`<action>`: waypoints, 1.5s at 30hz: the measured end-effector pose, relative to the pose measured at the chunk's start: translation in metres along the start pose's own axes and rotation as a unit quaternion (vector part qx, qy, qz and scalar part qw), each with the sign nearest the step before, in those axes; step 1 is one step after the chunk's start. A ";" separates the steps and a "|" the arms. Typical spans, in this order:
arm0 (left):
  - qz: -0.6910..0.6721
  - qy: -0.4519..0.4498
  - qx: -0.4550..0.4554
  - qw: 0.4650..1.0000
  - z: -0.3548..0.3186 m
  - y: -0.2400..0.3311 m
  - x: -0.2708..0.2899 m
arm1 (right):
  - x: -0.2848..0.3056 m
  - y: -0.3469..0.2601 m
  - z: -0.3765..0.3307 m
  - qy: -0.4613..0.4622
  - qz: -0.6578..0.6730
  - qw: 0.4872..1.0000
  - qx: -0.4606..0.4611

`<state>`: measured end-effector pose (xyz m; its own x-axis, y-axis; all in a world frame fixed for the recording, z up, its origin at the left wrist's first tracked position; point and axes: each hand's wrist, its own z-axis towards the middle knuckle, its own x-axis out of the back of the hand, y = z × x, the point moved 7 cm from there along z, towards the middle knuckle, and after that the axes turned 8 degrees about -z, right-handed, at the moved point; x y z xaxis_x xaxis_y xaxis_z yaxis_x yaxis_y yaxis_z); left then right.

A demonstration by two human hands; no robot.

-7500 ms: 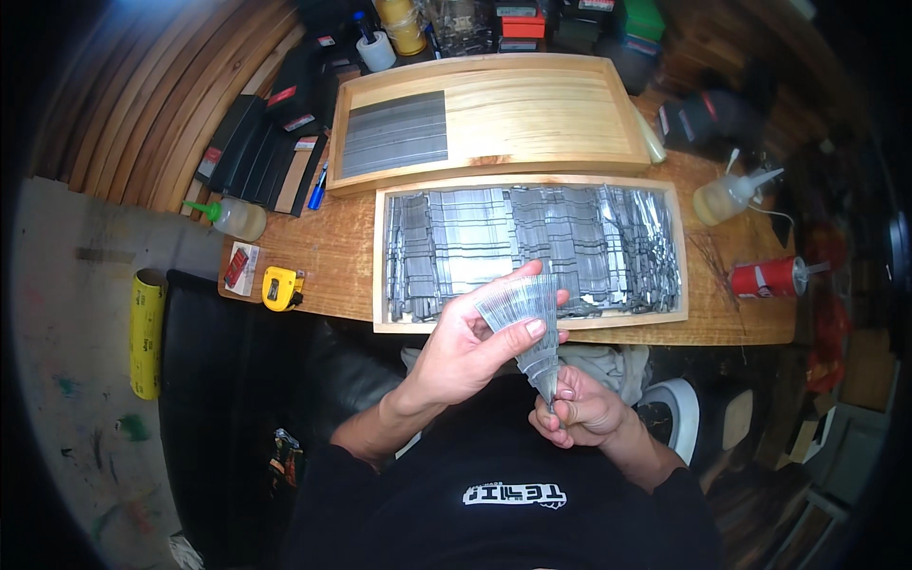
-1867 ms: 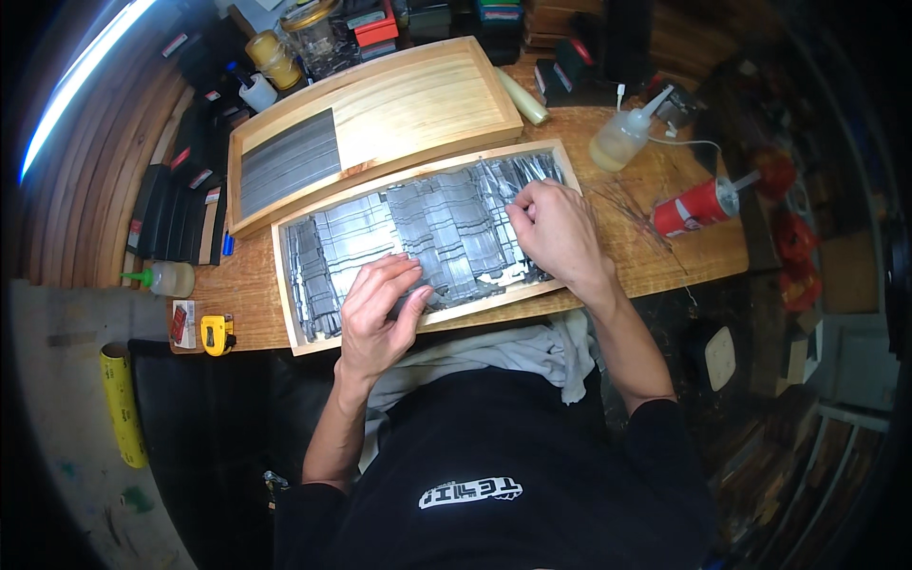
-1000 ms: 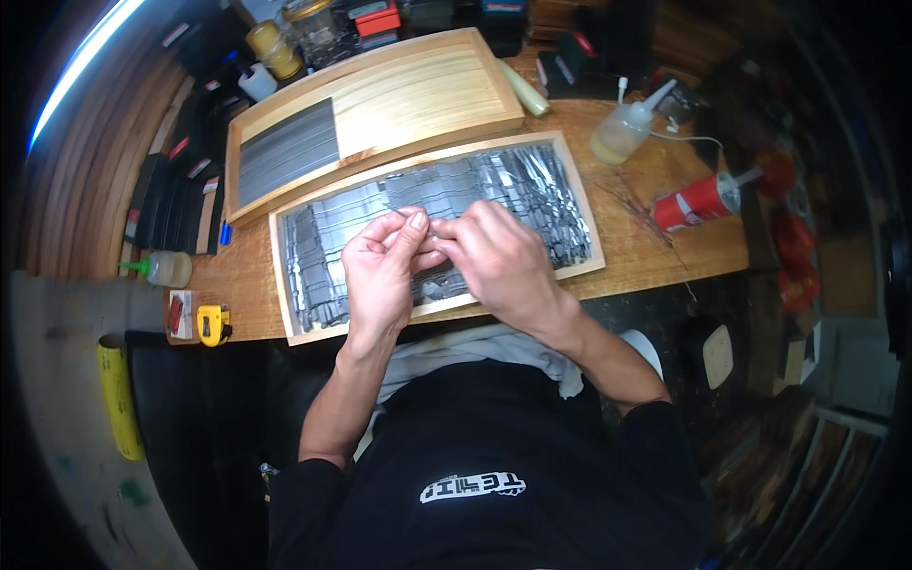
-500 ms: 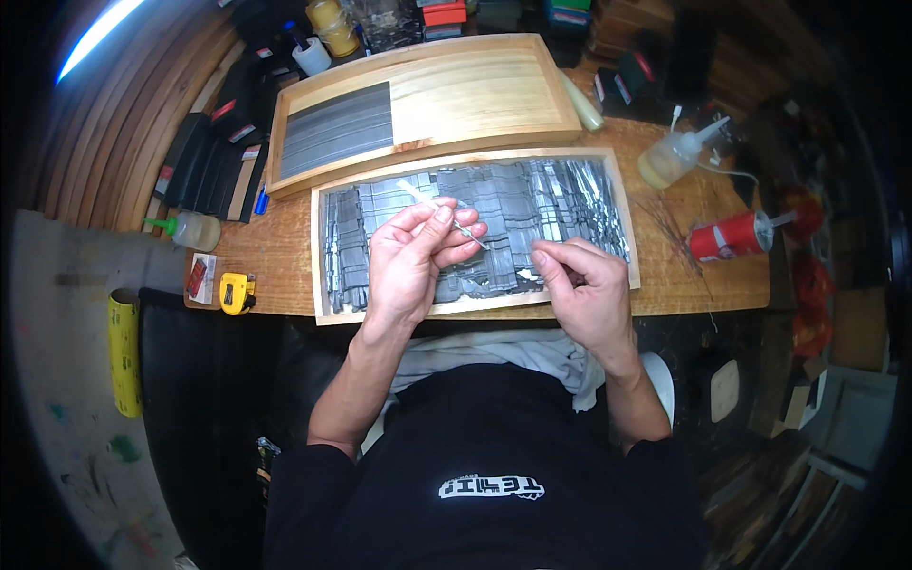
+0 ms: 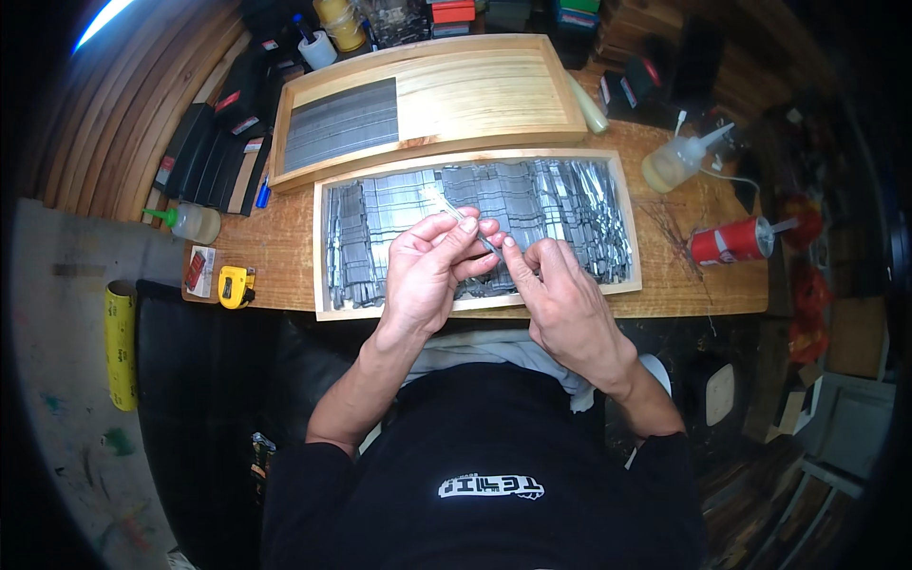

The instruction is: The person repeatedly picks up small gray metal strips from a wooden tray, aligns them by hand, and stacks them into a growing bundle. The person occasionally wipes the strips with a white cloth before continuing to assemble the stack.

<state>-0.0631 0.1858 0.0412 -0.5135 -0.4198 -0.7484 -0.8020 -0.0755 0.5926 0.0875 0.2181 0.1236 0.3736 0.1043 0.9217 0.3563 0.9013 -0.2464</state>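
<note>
A thin, narrow grey strip (image 5: 446, 204) is pinched between the thumb and fingers of my left hand (image 5: 423, 275), slanting from upper left to lower right. My right hand (image 5: 575, 304) is close beside it, one digit stretched out to the strip's lower end and the others bent behind. Whether that tip presses on the strip or only meets it, I cannot tell. Beneath both hands, a shallow wooden tray (image 5: 622, 209) holds many dark grey, shiny strips (image 5: 399, 199) in uneven rows.
Behind stands a second wooden tray (image 5: 494, 95), with dark strips (image 5: 342, 123) laid flat at its left. A yellow tape measure (image 5: 235, 287) and a green-tipped bottle (image 5: 197, 226) are at left. A squeeze bottle (image 5: 673, 163) and red can (image 5: 731, 241) are at right.
My right hand has moved left and up to the strip's lower end, one digit now stretched out. My left hand, still holding the strip, has shifted slightly right.
</note>
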 end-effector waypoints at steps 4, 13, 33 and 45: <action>0.003 0.010 -0.002 1.000 0.000 0.002 0.002 | -0.001 -0.002 -0.002 0.010 0.014 1.000 -0.002; -0.025 -0.021 0.028 0.999 -0.001 -0.003 -0.004 | -0.004 0.017 -0.008 0.147 0.166 0.975 -0.028; 0.130 -0.020 -0.061 0.989 0.000 0.040 0.012 | -0.010 0.027 -0.016 0.042 0.299 0.931 -0.207; 0.086 0.000 -0.078 0.993 -0.002 0.049 0.023 | -0.023 0.016 -0.010 -0.012 0.309 0.931 -0.195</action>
<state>-0.1129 0.1705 0.0538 -0.6390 -0.4378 -0.6325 -0.6458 -0.1414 0.7503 0.0930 0.2263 0.0951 0.5924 0.5659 0.5734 0.3655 0.4456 -0.8172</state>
